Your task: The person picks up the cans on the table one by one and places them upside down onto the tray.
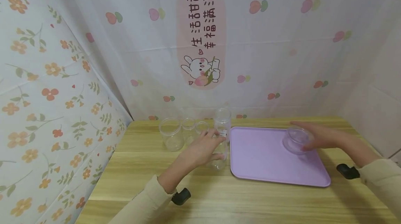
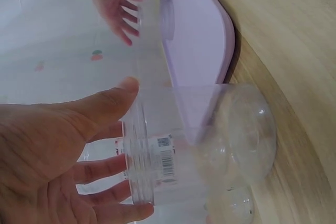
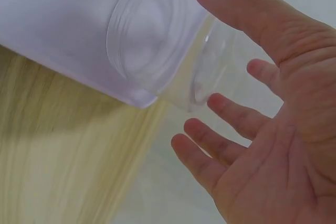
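My left hand (image 1: 200,149) is at the mouth of a clear jar (image 2: 194,129) just left of the lilac tray (image 1: 266,178). Its thumb lies at one side of the threaded rim and its fingers reach round the other, gripping it. Over the right part of the tray, my right hand (image 1: 322,136) has its fingers spread beside a short, wide clear jar (image 3: 147,35). In the right wrist view its thumb and fingers stand extended near that jar, not closed round it. The short jar's threaded mouth faces up in the head view.
Several more clear jars stand at the back left: a wide one (image 1: 172,138), a narrower one (image 1: 188,126), and a tall stack (image 1: 223,121) by the tray's back left corner. A patterned curtain (image 1: 282,43) hangs behind the wooden table (image 1: 225,203).
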Demonstrator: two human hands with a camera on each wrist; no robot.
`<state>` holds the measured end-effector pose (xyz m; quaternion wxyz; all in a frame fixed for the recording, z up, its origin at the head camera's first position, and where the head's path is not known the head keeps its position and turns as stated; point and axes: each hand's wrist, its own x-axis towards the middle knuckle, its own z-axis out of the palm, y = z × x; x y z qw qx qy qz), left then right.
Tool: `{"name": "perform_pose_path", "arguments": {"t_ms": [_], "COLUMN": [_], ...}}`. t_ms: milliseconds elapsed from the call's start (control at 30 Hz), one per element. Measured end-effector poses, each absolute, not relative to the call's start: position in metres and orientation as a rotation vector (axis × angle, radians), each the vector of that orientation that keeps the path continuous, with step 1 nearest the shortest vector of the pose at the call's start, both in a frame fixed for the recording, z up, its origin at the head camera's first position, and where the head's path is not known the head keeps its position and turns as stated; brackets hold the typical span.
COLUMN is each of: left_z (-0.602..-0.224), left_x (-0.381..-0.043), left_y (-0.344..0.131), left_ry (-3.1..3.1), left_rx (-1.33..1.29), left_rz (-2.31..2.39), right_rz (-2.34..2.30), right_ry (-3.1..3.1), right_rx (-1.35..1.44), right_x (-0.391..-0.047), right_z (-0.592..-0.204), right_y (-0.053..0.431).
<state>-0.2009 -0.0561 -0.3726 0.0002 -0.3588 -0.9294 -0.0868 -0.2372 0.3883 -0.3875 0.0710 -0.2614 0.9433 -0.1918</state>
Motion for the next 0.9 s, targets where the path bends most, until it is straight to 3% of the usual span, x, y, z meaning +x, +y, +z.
{"name": "perform_pose_path", "arguments": {"t_ms": [900], "left_z": [-0.368], "left_x": [-0.197], "left_y": [-0.059], "left_ry": [-2.870], "left_rx": [-1.195], "left_rz": [-0.300], "right_rz": [-0.724], "right_ry": [2.979], "right_rx": [-0.855], "right_x": [-0.202], "right_z": [-0.386], "right_y": [0.413]}}
